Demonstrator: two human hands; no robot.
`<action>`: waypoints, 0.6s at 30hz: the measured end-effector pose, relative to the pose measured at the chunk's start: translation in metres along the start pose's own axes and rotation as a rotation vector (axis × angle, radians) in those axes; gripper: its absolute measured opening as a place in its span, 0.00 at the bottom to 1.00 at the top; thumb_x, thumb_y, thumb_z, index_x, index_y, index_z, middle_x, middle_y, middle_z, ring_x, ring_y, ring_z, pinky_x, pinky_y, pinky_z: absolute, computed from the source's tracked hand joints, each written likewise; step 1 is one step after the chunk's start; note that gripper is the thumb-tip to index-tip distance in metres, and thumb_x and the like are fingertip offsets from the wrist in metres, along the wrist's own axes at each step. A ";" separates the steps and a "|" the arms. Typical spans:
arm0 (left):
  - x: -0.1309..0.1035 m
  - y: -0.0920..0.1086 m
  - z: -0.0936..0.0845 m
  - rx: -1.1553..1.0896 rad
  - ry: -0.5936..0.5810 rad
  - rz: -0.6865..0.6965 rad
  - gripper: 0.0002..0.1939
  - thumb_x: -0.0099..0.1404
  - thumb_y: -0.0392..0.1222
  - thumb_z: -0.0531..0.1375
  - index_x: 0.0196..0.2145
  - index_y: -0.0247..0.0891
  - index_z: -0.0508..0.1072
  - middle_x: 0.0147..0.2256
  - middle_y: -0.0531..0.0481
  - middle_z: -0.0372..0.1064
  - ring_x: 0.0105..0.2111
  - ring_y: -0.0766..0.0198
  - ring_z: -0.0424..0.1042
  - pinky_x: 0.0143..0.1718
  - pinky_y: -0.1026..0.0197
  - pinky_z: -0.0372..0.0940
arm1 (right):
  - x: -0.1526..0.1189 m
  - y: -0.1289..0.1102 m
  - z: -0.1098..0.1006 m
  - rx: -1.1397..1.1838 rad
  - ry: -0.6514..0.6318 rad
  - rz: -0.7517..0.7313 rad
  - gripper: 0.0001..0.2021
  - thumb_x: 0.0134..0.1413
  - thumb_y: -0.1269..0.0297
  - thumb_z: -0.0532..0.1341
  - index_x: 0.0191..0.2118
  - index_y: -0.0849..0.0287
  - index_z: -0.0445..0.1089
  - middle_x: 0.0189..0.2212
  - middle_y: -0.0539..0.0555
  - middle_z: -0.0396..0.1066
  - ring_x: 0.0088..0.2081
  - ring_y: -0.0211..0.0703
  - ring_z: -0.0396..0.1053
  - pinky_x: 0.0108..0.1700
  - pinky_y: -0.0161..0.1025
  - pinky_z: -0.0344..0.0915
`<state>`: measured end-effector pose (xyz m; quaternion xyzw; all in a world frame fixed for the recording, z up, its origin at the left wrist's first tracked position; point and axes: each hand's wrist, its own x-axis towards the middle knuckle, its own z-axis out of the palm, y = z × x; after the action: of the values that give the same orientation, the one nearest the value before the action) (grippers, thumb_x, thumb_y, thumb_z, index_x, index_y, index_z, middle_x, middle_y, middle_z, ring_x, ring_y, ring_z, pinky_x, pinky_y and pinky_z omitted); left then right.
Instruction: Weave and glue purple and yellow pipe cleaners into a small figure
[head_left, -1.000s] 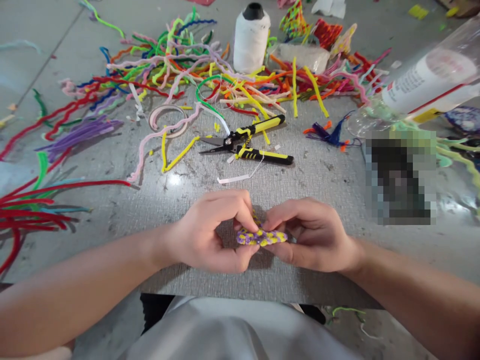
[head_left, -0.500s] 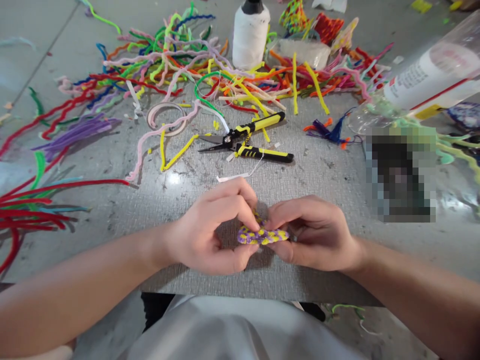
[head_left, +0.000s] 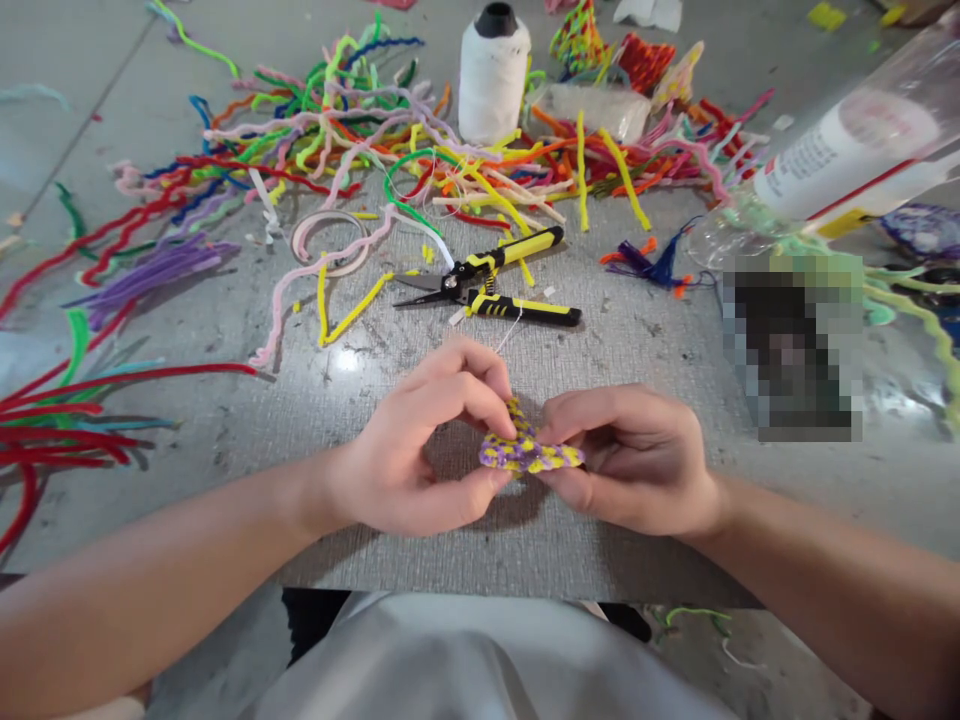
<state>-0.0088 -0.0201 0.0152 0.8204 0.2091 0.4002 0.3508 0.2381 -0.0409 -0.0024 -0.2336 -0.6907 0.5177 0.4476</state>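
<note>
Between my two hands is a small purple and yellow woven pipe-cleaner piece (head_left: 529,452), held just above the table near its front edge. My left hand (head_left: 431,440) pinches its left side, thumb below and fingers on top. My right hand (head_left: 630,455) grips the right end between thumb and forefinger. Part of the piece is hidden behind the fingers. Beyond my hands lie black and yellow snips (head_left: 487,285), blades apart and pointing left. A bent yellow pipe cleaner (head_left: 352,310) rests by the blade tips.
A heap of coloured pipe cleaners (head_left: 322,130) spreads across the back. Among them stands a white thread cone (head_left: 493,80). A roll of tape (head_left: 330,245) lies left of the snips. At right are a clear bottle (head_left: 847,150), a blue tassel (head_left: 660,262) and a blurred-out dark object (head_left: 795,350).
Both hands have risen slightly in the picture with the woven piece. The piece has tilted, so more of its upper face shows. The whole view has shifted a little.
</note>
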 end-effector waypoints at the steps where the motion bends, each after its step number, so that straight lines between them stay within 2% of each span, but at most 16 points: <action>1: 0.000 0.000 0.000 -0.005 0.004 0.005 0.12 0.65 0.36 0.68 0.45 0.41 0.71 0.44 0.47 0.69 0.42 0.61 0.72 0.39 0.59 0.73 | 0.000 0.000 0.000 0.005 -0.004 0.000 0.09 0.61 0.70 0.73 0.46 0.57 0.77 0.28 0.47 0.73 0.26 0.32 0.67 0.28 0.29 0.66; 10: 0.002 0.002 0.002 0.011 0.011 -0.016 0.11 0.64 0.33 0.68 0.43 0.40 0.74 0.42 0.49 0.70 0.39 0.66 0.73 0.40 0.62 0.73 | -0.001 0.003 0.000 0.012 -0.020 0.006 0.09 0.62 0.68 0.73 0.46 0.57 0.77 0.27 0.46 0.72 0.25 0.32 0.66 0.27 0.29 0.64; 18: 0.003 0.005 0.002 0.071 0.042 -0.028 0.09 0.63 0.32 0.67 0.40 0.41 0.74 0.40 0.50 0.70 0.35 0.67 0.72 0.35 0.63 0.71 | 0.002 -0.002 0.003 -0.014 0.014 0.049 0.06 0.61 0.69 0.73 0.42 0.57 0.77 0.26 0.47 0.74 0.24 0.31 0.68 0.27 0.28 0.66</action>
<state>-0.0049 -0.0220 0.0193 0.8209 0.2418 0.4047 0.3223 0.2348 -0.0410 -0.0001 -0.2570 -0.6852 0.5222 0.4379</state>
